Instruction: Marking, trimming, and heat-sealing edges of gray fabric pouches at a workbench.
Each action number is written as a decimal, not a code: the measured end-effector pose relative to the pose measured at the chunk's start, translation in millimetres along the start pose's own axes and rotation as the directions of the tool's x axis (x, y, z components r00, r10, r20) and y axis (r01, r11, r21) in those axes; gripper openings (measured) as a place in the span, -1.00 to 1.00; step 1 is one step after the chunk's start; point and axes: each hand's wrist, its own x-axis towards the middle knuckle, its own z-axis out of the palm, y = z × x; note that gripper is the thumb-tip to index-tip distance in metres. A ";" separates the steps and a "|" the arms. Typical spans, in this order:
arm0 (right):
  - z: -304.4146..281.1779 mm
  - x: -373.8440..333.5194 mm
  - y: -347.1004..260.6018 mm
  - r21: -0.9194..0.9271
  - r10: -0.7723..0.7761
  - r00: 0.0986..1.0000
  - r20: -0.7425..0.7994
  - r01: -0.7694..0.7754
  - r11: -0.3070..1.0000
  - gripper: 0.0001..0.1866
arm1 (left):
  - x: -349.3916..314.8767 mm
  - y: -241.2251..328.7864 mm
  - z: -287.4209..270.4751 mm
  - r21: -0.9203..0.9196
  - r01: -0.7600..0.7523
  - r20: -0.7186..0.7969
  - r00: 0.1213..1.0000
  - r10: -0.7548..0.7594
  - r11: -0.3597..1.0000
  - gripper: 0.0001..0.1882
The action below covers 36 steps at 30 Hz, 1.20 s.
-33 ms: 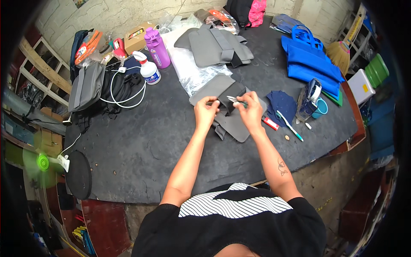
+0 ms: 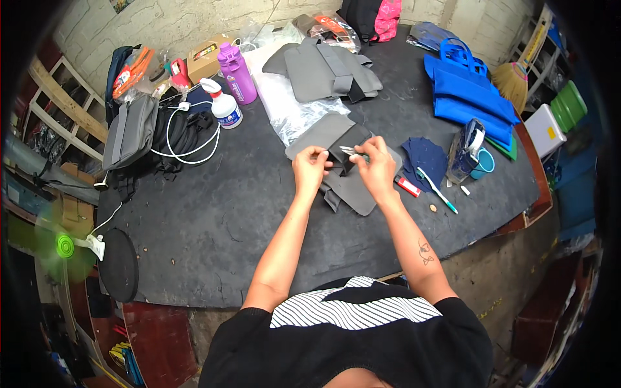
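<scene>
A grey fabric piece (image 2: 354,193) with a black panel (image 2: 352,138) across it lies on the dark table under both my hands. My right hand (image 2: 376,167) grips a small pair of thread snips (image 2: 350,151), their silver blades pointing left over the black panel. Facing them, my left hand (image 2: 310,169) is closed in a pinch at the panel's left side; what sits between those fingertips is too small to make out. Beside my right hand are a red and white small box (image 2: 408,187) and a dark blue cloth (image 2: 425,158).
A white and teal brush-like tool (image 2: 438,191) rests on the cloth. To the right stand a tape dispenser (image 2: 467,150), a blue cup (image 2: 484,164) and blue bags (image 2: 471,90). Further back are more grey pieces (image 2: 317,70), a spray bottle (image 2: 224,107) and a purple bottle (image 2: 237,74).
The snips and my right fingers have shifted very slightly left, and my left fingertips have moved a little. The grey piece stays in place.
</scene>
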 end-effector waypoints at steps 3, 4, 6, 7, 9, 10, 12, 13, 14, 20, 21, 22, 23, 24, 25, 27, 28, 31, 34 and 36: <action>-0.6 7.4 -12.0 -0.085 -0.106 0.994 0.011 0.106 0.991 -0.84 | 1.7 3.8 3.9 -0.164 0.160 0.094 0.985 -0.146 0.973 -0.92; 0.1 9.5 -13.0 -0.137 -0.182 0.983 0.009 0.182 0.974 -0.85 | 1.0 6.9 6.0 -0.176 0.155 0.087 0.986 -0.142 0.972 -0.89; 2.4 11.6 -16.1 -0.153 -0.211 0.977 0.010 0.210 0.966 -0.86 | -0.9 14.1 7.5 -0.174 0.170 0.084 0.984 -0.157 0.970 -0.88; 3.0 12.3 -18.0 -0.168 -0.242 0.970 0.022 0.242 0.956 -0.87 | -1.6 16.3 8.1 -0.170 0.186 0.081 0.981 -0.174 0.968 -0.87; 5.8 13.3 -21.4 -0.182 -0.273 0.961 0.034 0.275 0.944 -0.87 | -3.0 17.5 7.9 -0.169 0.168 0.072 0.985 -0.158 0.971 -0.87; 7.9 13.6 -22.5 -0.193 -0.290 0.956 0.040 0.292 0.937 -0.86 | -3.8 18.1 7.7 -0.168 0.152 0.064 0.988 -0.143 0.974 -0.88; 10.5 14.6 -23.9 -0.206 -0.306 0.951 0.046 0.309 0.928 -0.84 | -5.3 21.4 8.7 -0.159 0.148 0.072 0.988 -0.138 0.976 -0.88; 11.6 14.8 -24.6 -0.223 -0.305 0.951 0.055 0.309 0.924 -0.85 | -5.7 22.3 9.4 -0.148 0.144 0.079 0.988 -0.134 0.978 -0.88; 12.9 15.1 -25.3 -0.239 -0.304 0.951 0.065 0.310 0.920 -0.85 | -6.0 22.1 10.0 -0.148 0.144 0.077 0.988 -0.133 0.978 -0.88; 22.3 15.1 -15.5 -0.226 -0.328 0.943 0.048 0.330 0.916 -0.89 | -7.9 20.6 8.2 -0.149 0.181 0.107 0.980 -0.166 0.972 -0.88; 20.8 15.3 -15.4 -0.223 -0.328 0.943 0.049 0.331 0.917 -0.89 | -9.3 17.6 6.2 -0.124 0.126 0.042 0.992 -0.121 0.984 -0.88; 18.0 15.6 -15.2 -0.183 -0.297 0.955 -0.014 0.290 0.939 -0.88 | -10.7 13.7 3.7 -0.095 0.072 -0.022 0.997 -0.074 0.993 -0.89; 14.6 15.3 -14.7 -0.143 -0.262 0.962 -0.075 0.250 0.958 -0.86 | -11.3 5.8 -1.0 -0.121 -0.007 -0.135 0.991 -0.009 0.993 -0.89; 10.7 13.5 -11.3 -0.146 -0.257 0.964 -0.075 0.244 0.959 -0.86 | -11.9 3.9 -7.4 -0.139 -0.088 -0.241 0.969 0.052 0.986 -0.89; 6.0 10.4 -6.9 -0.090 -0.130 0.984 -0.121 0.119 0.989 -0.82 | -16.2 1.9 -18.8 0.010 -0.046 -0.300 0.953 0.047 0.999 -0.89; 1.0 6.2 9.1 0.058 0.017 0.986 -0.164 -0.008 0.998 -0.76 | -19.9 5.6 -33.0 0.201 -0.088 -0.376 0.913 0.160 0.976 -0.90; 1.9 2.9 13.5 0.056 0.021 0.986 -0.164 -0.012 0.998 -0.76 | -19.1 5.1 -33.3 0.246 -0.179 -0.385 0.884 0.266 0.953 -0.90; -0.1 -10.8 -6.6 0.683 0.224 0.792 0.568 -0.606 0.408 -0.73 | -14.5 3.8 -26.8 0.309 -0.365 -0.160 0.890 0.426 0.878 -0.94; 14.5 -21.4 -15.9 0.676 0.210 0.758 0.617 -0.647 0.352 -0.73 | -4.7 -13.3 -9.1 0.202 -0.333 0.011 0.941 0.338 0.921 -0.94; 22.6 -28.1 -1.3 0.688 0.250 0.809 0.532 -0.585 0.429 -0.73 | -3.5 -33.5 -3.9 0.287 -0.271 0.032 0.961 0.274 0.919 -0.94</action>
